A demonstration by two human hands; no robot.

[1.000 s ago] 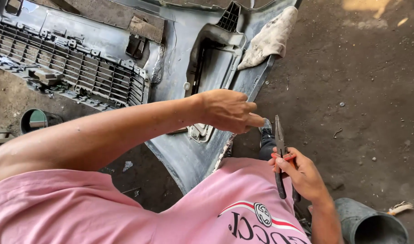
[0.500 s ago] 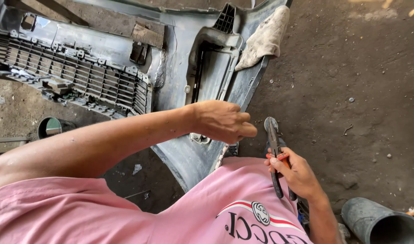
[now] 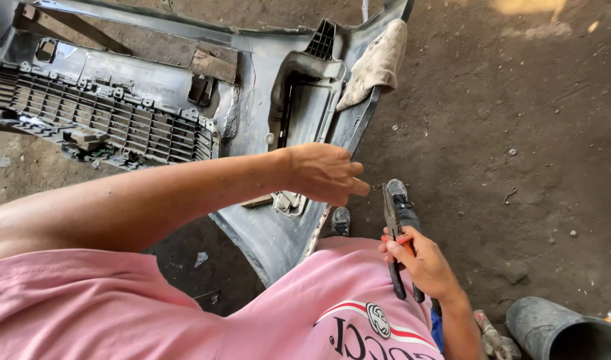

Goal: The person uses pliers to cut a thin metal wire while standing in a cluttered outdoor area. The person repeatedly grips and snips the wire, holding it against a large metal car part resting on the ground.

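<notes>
A dark grey car bumper (image 3: 272,87) lies on the dirt floor with its inner side up and its black grille (image 3: 99,123) to the left. My left hand (image 3: 325,172) reaches across over the bumper's near corner, fingers curled together above a small bracket (image 3: 289,200); whether it grips anything is hidden. My right hand (image 3: 422,263) holds a pair of pliers (image 3: 393,230) by the handles, jaws pointing away from me, just right of the bumper's edge. A pink shirt fills the lower part of the view.
A dirty beige rag (image 3: 379,63) hangs over the bumper's right end. A grey pipe or bucket (image 3: 559,330) lies at the bottom right. My dark shoes (image 3: 402,200) stand on the brown dirt floor (image 3: 532,147), scattered with small stones.
The view has shifted so that the bumper sits lower and larger. My left hand stays over the bumper's corner and my right hand keeps the pliers beside it.
</notes>
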